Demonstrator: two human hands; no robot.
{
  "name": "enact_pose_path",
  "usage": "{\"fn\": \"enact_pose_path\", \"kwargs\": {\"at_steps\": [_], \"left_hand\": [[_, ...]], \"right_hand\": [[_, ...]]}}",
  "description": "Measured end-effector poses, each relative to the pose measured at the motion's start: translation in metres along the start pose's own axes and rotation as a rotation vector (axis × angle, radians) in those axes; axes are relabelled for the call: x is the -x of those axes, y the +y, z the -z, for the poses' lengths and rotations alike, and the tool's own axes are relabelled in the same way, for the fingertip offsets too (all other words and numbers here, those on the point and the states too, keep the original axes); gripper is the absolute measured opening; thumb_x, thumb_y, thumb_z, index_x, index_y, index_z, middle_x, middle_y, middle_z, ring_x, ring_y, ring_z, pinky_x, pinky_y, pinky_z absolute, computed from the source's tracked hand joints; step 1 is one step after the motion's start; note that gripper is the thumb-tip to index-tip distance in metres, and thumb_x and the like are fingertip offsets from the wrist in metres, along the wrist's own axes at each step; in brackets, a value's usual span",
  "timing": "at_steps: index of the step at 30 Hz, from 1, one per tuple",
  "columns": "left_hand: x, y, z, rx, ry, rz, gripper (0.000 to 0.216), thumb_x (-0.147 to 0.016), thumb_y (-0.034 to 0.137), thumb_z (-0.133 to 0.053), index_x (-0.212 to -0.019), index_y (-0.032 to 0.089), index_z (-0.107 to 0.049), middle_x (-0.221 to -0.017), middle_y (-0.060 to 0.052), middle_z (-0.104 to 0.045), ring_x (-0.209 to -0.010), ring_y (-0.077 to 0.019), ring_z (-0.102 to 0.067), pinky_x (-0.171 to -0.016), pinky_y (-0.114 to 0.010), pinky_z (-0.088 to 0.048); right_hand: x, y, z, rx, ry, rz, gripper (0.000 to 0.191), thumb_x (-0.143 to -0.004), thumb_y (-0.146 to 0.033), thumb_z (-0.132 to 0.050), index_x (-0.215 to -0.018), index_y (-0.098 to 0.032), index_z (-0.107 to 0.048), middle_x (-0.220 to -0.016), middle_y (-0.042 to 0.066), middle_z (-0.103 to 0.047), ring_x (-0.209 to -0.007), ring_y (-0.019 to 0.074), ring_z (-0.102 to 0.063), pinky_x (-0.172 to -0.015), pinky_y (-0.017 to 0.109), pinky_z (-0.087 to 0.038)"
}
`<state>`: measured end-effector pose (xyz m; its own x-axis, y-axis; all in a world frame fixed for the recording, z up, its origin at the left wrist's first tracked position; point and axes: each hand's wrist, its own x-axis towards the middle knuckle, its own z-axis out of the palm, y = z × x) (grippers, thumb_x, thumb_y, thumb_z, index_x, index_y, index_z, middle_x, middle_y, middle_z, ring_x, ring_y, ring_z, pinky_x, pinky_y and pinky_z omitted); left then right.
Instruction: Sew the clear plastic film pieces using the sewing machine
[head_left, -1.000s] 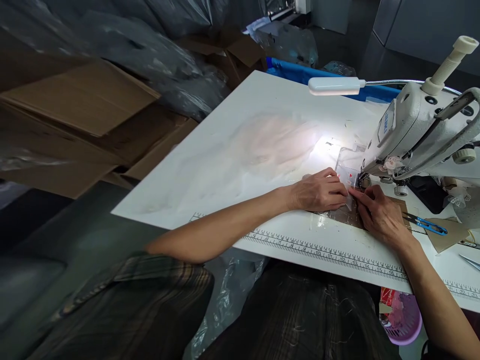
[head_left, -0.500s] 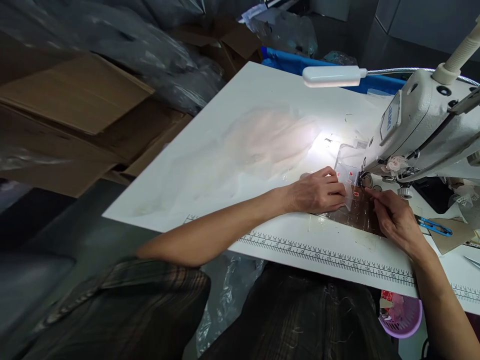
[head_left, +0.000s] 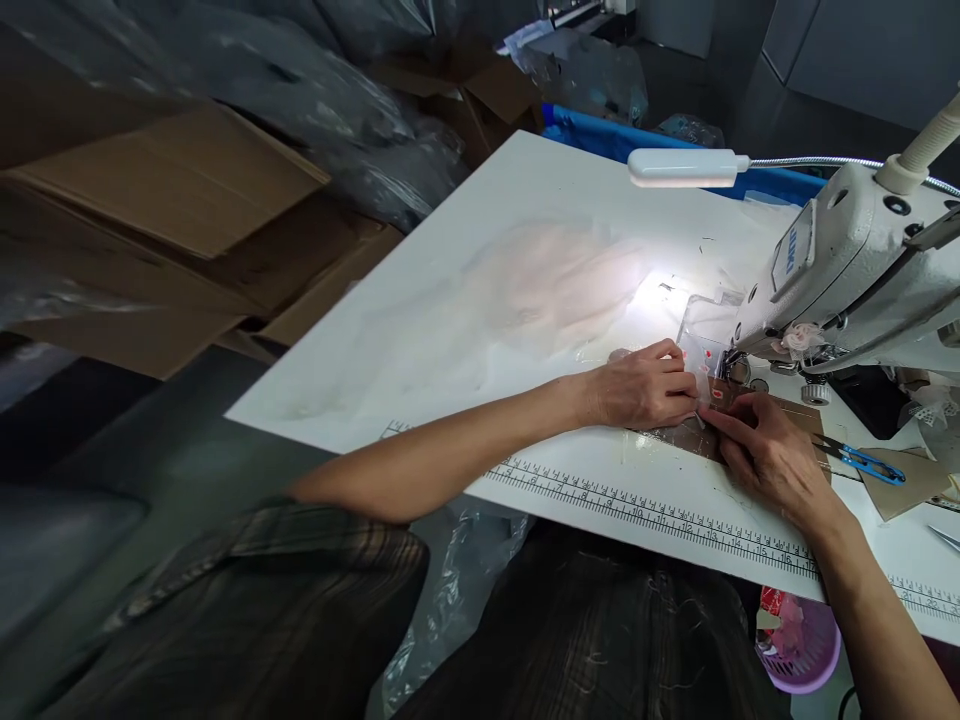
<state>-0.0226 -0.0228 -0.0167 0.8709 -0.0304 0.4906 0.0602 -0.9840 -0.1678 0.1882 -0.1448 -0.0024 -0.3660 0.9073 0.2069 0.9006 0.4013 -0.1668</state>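
My left hand (head_left: 651, 388) has its fingers curled on a sheer white fabric piece with small red motifs (head_left: 709, 354), left of the presser foot (head_left: 726, 365) of a white sewing machine (head_left: 825, 265). My right hand (head_left: 772, 448) lies in front of the foot over a brown plate (head_left: 679, 438). Its forefinger stretches left and touches the fabric's near edge beside my left fingertips, while its thumb sits apart, lower down. Pale sheer cloth (head_left: 547, 275) spreads across the white table (head_left: 420, 330) on the left. My left fingers hide part of the fabric.
Blue thread snips (head_left: 870, 463) lie on brown card to the right, near a dark phone-like object (head_left: 870, 400). A lamp (head_left: 686, 168) hangs above. A printed ruler (head_left: 637, 512) follows the front edge. Cardboard boxes (head_left: 172, 180) stand left; a purple basket (head_left: 806, 650) is below.
My right hand has moved left and toward me from beside the presser foot, its forefinger now at my left fingertips. My left hand stays on the fabric. The view has shifted slightly.
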Motion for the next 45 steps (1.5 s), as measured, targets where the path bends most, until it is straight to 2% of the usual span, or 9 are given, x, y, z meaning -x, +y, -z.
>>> {"fn": "enact_pose_path", "kwargs": {"at_steps": [3, 6, 9, 11, 18, 29, 36, 40, 45], "left_hand": [[0.0, 0.0, 0.001, 0.088, -0.022, 0.044, 0.021, -0.1, 0.026, -0.051, -0.09, 0.022, -0.069, -0.094, -0.001, -0.075, -0.077, -0.0123, -0.064, -0.088, -0.034, -0.045], [-0.001, -0.001, 0.002, 0.182, 0.051, 0.093, 0.02, -0.099, 0.028, -0.05, -0.093, 0.022, -0.068, -0.095, -0.001, -0.075, -0.082, -0.0131, -0.064, -0.093, -0.037, -0.042], [-0.001, -0.003, 0.003, 0.177, 0.13, 0.217, 0.024, -0.1, 0.03, -0.048, -0.089, 0.019, -0.067, -0.098, -0.005, -0.073, -0.081, -0.0147, -0.062, -0.087, -0.036, -0.04], [-0.002, -0.005, 0.001, 0.149, 0.129, 0.279, 0.028, -0.1, 0.029, -0.044, -0.088, 0.018, -0.067, -0.097, -0.006, -0.073, -0.079, -0.0152, -0.059, -0.081, -0.035, -0.04], [0.0, -0.007, -0.007, 0.122, 0.027, 0.24, 0.026, -0.1, 0.026, -0.044, -0.101, 0.016, -0.068, -0.102, -0.009, -0.071, -0.083, -0.0171, -0.061, -0.078, -0.035, -0.042], [-0.002, -0.005, -0.001, 0.081, -0.115, 0.231, 0.028, -0.101, 0.032, -0.044, -0.113, 0.016, -0.064, -0.118, -0.011, -0.066, -0.087, -0.0198, -0.057, -0.075, -0.036, -0.04], [-0.002, 0.001, 0.0, 0.034, -0.128, 0.235, 0.032, -0.102, 0.035, -0.043, -0.114, 0.014, -0.064, -0.119, -0.011, -0.067, -0.088, -0.0219, -0.056, -0.075, -0.037, -0.036], [-0.009, 0.002, -0.001, 0.017, -0.16, 0.27, 0.032, -0.101, 0.033, -0.043, -0.114, 0.014, -0.066, -0.124, -0.012, -0.066, -0.093, -0.024, -0.056, -0.081, -0.04, -0.035], [-0.022, -0.014, -0.004, 0.134, -0.23, 0.253, 0.031, -0.099, 0.032, -0.045, -0.118, 0.018, -0.066, -0.131, -0.012, -0.064, -0.098, -0.0247, -0.058, -0.087, -0.042, -0.034]], "right_hand": [[-0.002, -0.001, 0.003, 0.031, -0.011, 0.02, 0.038, -0.093, -0.021, -0.047, -0.124, -0.028, -0.069, -0.102, 0.01, -0.06, -0.083, 0.0185, -0.059, -0.056, 0.024, -0.047], [-0.003, 0.0, 0.005, 0.034, -0.025, 0.032, 0.038, -0.093, -0.022, -0.047, -0.124, -0.026, -0.069, -0.101, 0.011, -0.06, -0.082, 0.0178, -0.059, -0.055, 0.024, -0.046], [-0.003, -0.001, 0.005, 0.035, -0.018, 0.013, 0.037, -0.093, -0.021, -0.048, -0.122, -0.026, -0.07, -0.102, 0.01, -0.06, -0.082, 0.0172, -0.059, -0.053, 0.023, -0.044], [-0.002, -0.001, 0.005, 0.033, -0.009, 0.005, 0.036, -0.093, -0.02, -0.048, -0.122, -0.026, -0.07, -0.102, 0.01, -0.061, -0.082, 0.0171, -0.06, -0.052, 0.022, -0.043], [-0.002, -0.004, 0.005, 0.067, -0.031, -0.012, 0.038, -0.093, -0.02, -0.048, -0.123, -0.028, -0.069, -0.102, 0.009, -0.062, -0.086, 0.0174, -0.061, -0.053, 0.021, -0.042], [-0.002, -0.007, 0.005, 0.082, -0.034, 0.016, 0.038, -0.094, -0.021, -0.046, -0.124, -0.025, -0.068, -0.102, 0.011, -0.062, -0.084, 0.0185, -0.061, -0.058, 0.024, -0.05], [-0.003, -0.01, 0.007, 0.141, -0.059, 0.011, 0.038, -0.094, -0.021, -0.045, -0.124, -0.025, -0.067, -0.101, 0.01, -0.063, -0.083, 0.0191, -0.061, -0.062, 0.025, -0.05], [-0.005, -0.013, 0.008, 0.198, -0.107, -0.025, 0.04, -0.093, -0.019, -0.045, -0.128, -0.025, -0.064, -0.102, 0.012, -0.063, -0.083, 0.0206, -0.06, -0.057, 0.025, -0.047], [-0.009, -0.014, 0.009, 0.204, -0.134, -0.107, 0.041, -0.092, -0.018, -0.044, -0.128, -0.023, -0.062, -0.103, 0.013, -0.061, -0.073, 0.0182, -0.057, -0.052, 0.024, -0.044]]}}
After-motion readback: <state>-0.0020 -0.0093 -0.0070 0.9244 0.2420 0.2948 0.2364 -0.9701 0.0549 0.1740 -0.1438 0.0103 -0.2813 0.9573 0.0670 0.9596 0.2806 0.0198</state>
